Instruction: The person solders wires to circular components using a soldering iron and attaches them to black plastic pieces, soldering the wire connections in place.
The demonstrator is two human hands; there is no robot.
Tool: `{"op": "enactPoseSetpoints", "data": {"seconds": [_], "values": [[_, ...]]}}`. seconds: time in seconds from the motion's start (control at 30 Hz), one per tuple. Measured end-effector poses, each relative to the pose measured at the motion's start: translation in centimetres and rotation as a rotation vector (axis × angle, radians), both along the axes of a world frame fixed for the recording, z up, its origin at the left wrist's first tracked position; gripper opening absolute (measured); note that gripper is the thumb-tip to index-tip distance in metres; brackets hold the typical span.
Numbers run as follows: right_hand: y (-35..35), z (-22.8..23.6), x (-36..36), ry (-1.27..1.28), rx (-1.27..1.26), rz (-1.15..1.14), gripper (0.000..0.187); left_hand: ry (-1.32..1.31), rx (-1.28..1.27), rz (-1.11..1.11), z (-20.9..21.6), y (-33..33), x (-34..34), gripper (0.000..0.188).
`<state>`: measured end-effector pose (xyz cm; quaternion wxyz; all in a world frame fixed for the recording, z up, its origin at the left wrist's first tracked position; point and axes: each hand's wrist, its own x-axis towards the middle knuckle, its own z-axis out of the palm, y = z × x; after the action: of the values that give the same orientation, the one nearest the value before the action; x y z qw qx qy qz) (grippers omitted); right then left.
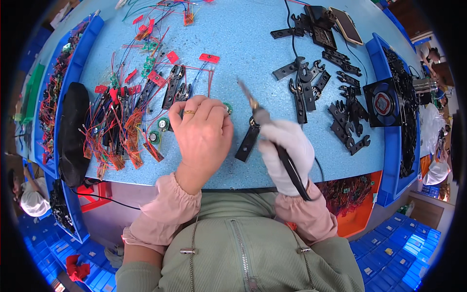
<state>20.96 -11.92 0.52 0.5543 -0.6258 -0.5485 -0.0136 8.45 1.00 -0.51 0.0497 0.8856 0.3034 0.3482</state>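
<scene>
My right hand, in a white glove, grips a soldering iron whose tip points up and left over the blue table. A black plastic piece lies beside that hand, its far end partly behind the iron. My bare left hand is closed with curled fingers near the table. The edge of a small green round part peeks out by its fingertips; what the fingers hold is hidden. Left of this hand lie green round parts and a bundle of black pieces with red wires. Behind it lies a red tab.
Loose black pieces lie on the right, near a small fan. Blue bins flank the table. A black pouch rests on the left. A phone-like slab sits at the back. An orange bin is below the table edge.
</scene>
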Motion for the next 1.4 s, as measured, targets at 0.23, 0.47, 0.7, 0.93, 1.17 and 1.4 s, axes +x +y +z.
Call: {"op": "enactPoseSetpoints", "data": {"seconds": [0.23, 0.47, 0.7, 0.93, 1.17, 1.4], "values": [[-3.2, -0.6, -1.4, -0.179, -0.104, -0.024, 0.031, -0.023, 0.012, -0.003, 0.2, 0.0, 0.4, 0.014], [-2.7, -0.2, -1.5, -0.233, -0.117, 0.005, 0.028, 0.004, 0.010, 0.011, 0.3, -0.1, 0.3, 0.014], [-2.3, -0.2, -1.6, -0.268, -0.119, 0.002, 0.031, 0.017, 0.018, 0.018, 0.5, -0.1, 0.4, 0.013], [-2.5, -0.2, -1.5, -0.289, -0.117, 0.015, 0.034, 0.021, 0.015, 0.013, 0.5, -0.1, 0.4, 0.012], [-2.8, 0.0, -1.6, -0.249, -0.148, -0.001, 0.031, 0.031, 0.017, 0.018, 0.5, -0.1, 0.4, 0.011], [-3.0, -0.4, -1.6, -0.137, -0.126, -0.022, 0.030, 0.044, 0.027, 0.019, 0.6, -0.1, 0.5, 0.010]]}}
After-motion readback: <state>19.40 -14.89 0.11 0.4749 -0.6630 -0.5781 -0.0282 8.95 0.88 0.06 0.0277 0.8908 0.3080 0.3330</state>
